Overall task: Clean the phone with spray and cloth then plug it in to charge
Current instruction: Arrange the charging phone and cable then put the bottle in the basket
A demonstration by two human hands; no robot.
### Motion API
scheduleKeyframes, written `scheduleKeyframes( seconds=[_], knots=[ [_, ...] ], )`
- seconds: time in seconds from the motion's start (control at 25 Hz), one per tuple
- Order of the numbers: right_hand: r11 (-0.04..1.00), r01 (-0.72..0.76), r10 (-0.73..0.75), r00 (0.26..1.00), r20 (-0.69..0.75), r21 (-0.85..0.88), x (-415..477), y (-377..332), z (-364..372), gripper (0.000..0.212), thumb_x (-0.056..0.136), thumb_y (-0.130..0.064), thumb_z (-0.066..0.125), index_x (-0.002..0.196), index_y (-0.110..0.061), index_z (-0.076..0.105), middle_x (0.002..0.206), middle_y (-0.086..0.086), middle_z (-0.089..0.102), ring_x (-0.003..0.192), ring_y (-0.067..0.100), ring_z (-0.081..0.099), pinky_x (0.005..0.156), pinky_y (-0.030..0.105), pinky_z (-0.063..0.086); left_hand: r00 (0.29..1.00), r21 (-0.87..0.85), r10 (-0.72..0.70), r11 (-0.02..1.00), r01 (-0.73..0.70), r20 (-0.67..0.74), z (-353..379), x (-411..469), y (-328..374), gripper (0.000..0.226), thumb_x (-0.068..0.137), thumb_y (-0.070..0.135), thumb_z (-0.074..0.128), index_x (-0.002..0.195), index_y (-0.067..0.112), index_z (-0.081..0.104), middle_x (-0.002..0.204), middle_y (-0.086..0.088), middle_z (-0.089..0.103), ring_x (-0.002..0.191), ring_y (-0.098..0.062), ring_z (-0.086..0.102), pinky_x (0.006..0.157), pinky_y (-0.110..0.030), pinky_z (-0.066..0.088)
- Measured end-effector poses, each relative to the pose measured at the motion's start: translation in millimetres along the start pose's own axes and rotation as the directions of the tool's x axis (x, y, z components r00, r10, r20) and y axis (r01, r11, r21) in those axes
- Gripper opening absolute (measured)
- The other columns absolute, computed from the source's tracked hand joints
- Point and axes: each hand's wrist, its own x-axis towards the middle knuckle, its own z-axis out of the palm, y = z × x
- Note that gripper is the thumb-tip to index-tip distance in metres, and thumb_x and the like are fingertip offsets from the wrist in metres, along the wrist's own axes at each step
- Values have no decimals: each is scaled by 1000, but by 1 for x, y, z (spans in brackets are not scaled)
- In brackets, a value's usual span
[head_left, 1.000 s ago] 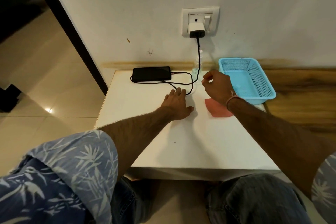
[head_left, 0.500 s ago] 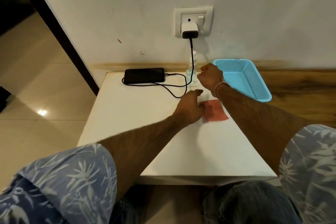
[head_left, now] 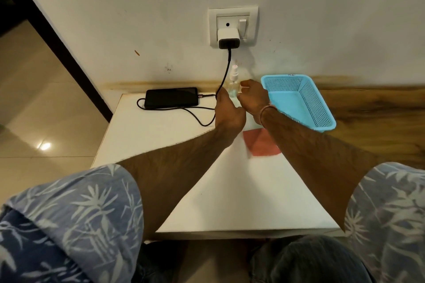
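Note:
A black phone (head_left: 171, 97) lies flat at the back left of the white table (head_left: 241, 195), with a black cable (head_left: 197, 119) plugged into its right end. The cable runs up to a white charger (head_left: 228, 38) in the wall socket. A small clear spray bottle (head_left: 233, 82) stands upright by the wall. My left hand (head_left: 228, 114) is at the bottle's base, thumb along its left side; its fingers are hidden. My right hand (head_left: 253, 97) hovers just right of the bottle, fingers curled, with nothing seen in it. A red cloth (head_left: 262, 146) lies flat behind my wrists.
A light blue plastic basket (head_left: 322, 119) sits at the table's back right corner, close to my right wrist. The cable loops across the table between the phone and my left hand. Tiled floor lies to the left, a wooden surface to the right.
My left hand moved forward from the edge of the red cloth up to the spray bottle's base. My right hand stayed beside the bottle. The phone and cable have not moved.

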Motion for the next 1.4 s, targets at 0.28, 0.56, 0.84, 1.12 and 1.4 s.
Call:
scheduleKeyframes(
  seconds=[0.28, 0.56, 0.84, 1.12, 1.4],
  knots=[
    [997, 78, -78, 997, 24, 3, -6, 3, 2, 41, 88, -1, 54, 127, -11, 61, 127, 8, 64, 116, 25, 59, 93, 25, 41, 994, 65, -49, 997, 43, 94, -3, 26, 2, 62, 94, -3, 49, 151, 18, 37, 130, -9, 60, 111, -23, 58, 84, -27, 45],
    [992, 102, -104, 994, 25, 71, -10, -2, -6, 38, 90, -7, 57, 128, -10, 60, 124, 9, 65, 112, 25, 61, 91, 26, 43, 993, 63, -1, 998, -7, 116, -3, 28, 7, 65, 99, 4, 51, 157, 19, 25, 139, -7, 55, 117, -20, 55, 87, -24, 42],
    [994, 98, -92, 991, -102, 51, 7, -20, -61, 43, 93, -17, 62, 134, -16, 54, 130, 6, 62, 115, 29, 60, 103, 38, 44, 977, 40, 89, 994, -98, 192, 20, 41, 57, 60, 104, 15, 48, 158, 17, 22, 144, -12, 53, 128, -28, 54, 94, -29, 46],
    [995, 97, -91, 988, -124, 37, 21, -6, -93, 43, 93, -16, 62, 135, -11, 52, 132, 12, 60, 118, 32, 58, 104, 44, 46, 956, 17, 88, 995, -97, 281, 51, 47, 80, 51, 102, 15, 56, 149, 12, 35, 141, -13, 54, 128, -29, 55, 110, -43, 46],
    [997, 80, -77, 981, -178, 13, 31, 21, -93, 48, 90, -5, 60, 137, -13, 51, 132, 12, 60, 119, 33, 58, 102, 43, 47, 928, 92, 113, 984, -155, 355, 67, 51, 72, 56, 103, 19, 56, 152, 15, 31, 149, -11, 48, 133, -30, 51, 112, -47, 44]
  ],
)
